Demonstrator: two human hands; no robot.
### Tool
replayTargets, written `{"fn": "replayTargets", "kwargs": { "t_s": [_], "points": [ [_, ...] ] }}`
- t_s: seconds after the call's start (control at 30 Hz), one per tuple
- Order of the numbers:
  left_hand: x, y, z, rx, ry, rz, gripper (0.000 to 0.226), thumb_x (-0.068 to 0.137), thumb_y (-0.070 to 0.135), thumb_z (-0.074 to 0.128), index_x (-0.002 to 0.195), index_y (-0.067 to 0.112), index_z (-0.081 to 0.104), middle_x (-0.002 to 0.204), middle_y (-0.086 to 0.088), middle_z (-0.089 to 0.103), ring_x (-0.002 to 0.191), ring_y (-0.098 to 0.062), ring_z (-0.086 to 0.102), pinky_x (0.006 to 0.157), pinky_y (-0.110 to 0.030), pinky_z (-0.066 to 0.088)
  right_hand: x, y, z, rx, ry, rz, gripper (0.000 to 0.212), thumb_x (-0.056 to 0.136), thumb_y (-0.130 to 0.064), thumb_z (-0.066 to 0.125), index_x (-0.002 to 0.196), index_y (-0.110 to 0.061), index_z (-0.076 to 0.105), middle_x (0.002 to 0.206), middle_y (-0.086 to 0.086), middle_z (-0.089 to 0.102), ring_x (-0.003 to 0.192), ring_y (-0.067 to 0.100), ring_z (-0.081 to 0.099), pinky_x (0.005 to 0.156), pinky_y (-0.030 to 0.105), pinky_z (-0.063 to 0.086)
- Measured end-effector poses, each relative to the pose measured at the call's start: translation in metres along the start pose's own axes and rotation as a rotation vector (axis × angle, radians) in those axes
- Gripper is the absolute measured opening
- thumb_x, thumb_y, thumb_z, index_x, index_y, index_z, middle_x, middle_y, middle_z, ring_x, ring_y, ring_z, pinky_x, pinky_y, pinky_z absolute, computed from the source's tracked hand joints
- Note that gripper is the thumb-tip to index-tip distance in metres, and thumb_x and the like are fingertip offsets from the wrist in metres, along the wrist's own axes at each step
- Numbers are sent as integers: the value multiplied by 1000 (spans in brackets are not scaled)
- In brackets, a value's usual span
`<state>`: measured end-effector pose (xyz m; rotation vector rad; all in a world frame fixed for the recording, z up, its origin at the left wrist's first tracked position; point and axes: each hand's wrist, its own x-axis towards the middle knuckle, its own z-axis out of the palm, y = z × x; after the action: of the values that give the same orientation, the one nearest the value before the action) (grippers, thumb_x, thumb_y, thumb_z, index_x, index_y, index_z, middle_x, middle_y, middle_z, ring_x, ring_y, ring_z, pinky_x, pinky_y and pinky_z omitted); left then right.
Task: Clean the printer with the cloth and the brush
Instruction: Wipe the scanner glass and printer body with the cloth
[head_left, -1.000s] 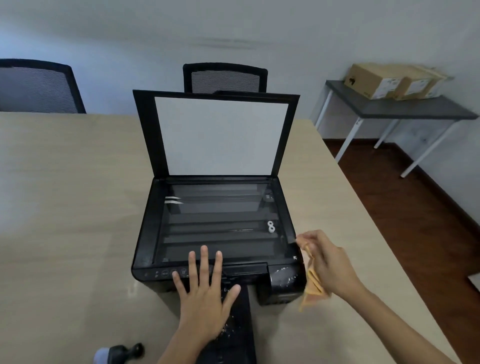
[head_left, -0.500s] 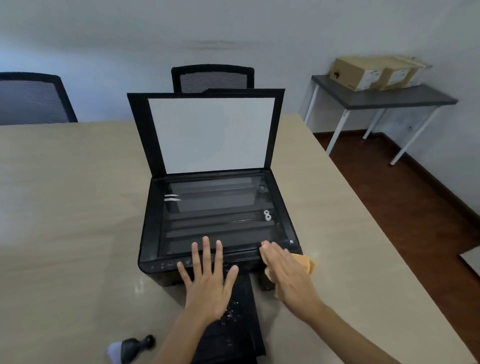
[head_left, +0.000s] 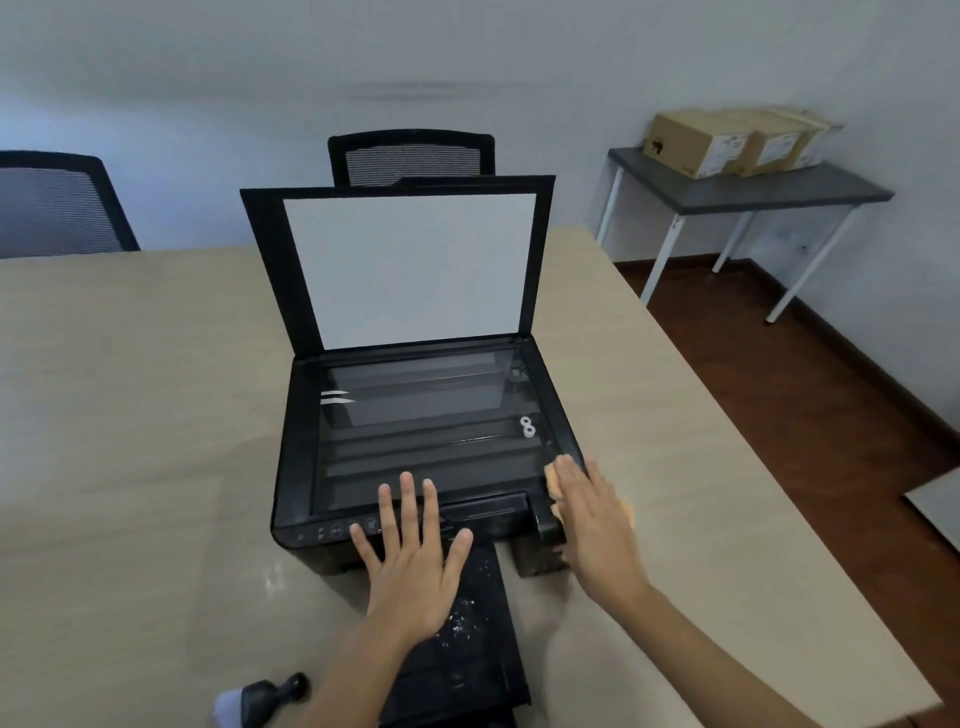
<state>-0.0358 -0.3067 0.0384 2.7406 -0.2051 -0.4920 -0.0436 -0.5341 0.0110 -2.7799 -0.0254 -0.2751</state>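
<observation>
A black printer (head_left: 298, 447) sits on the beige table with its scanner lid (head_left: 410, 270) raised and the glass bed exposed. My left hand (head_left: 413, 566) lies flat with spread fingers on the printer's front edge. My right hand (head_left: 592, 525) presses an orange cloth (head_left: 553, 475) flat onto the printer's front right corner; most of the cloth is hidden under the palm. The output tray (head_left: 467, 654) sticks out toward me, speckled with white crumbs. A black brush with pale bristles (head_left: 260, 696) lies on the table at the lower left.
The beige table (head_left: 130, 441) reaches far to the left and ends at an edge on the right. Two black mesh chairs (head_left: 410, 156) stand behind it. A grey side table (head_left: 753, 187) with cardboard boxes (head_left: 722, 140) stands at the back right over dark wood floor.
My right hand brought the cloth from beside the printer's right front up onto the front right corner and flattened over it. My left hand stayed on the front edge.
</observation>
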Motion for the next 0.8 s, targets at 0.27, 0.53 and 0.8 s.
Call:
{"fn": "replayTargets", "kwargs": {
  "t_s": [0.27,0.53,0.8],
  "points": [
    [-8,-12,-1,-229,178,21,82,69,75,-25,139,33,-34,144,15,-48,133,-6,-45,108,-48,-29,11,-93,31,142,-73,-239,83,73,15,48,149,-12,28,158,3,24,148,20,10,121,42,8],
    [21,-69,-36,-233,522,-405,68,97,48,17,152,12,-1,160,-13,-12,147,-29,-15,112,-65,-4,16,-13,-17,258,195,80,73,74,20,58,140,-5,44,148,5,41,145,27,23,118,41,24],
    [25,-80,-37,-157,434,-502,75,95,52,13,150,0,8,157,-17,18,147,-34,7,112,-66,7,25,-92,32,188,-48,-212,83,56,21,50,136,-2,48,145,17,45,136,32,39,119,33,13]
  ]
}}
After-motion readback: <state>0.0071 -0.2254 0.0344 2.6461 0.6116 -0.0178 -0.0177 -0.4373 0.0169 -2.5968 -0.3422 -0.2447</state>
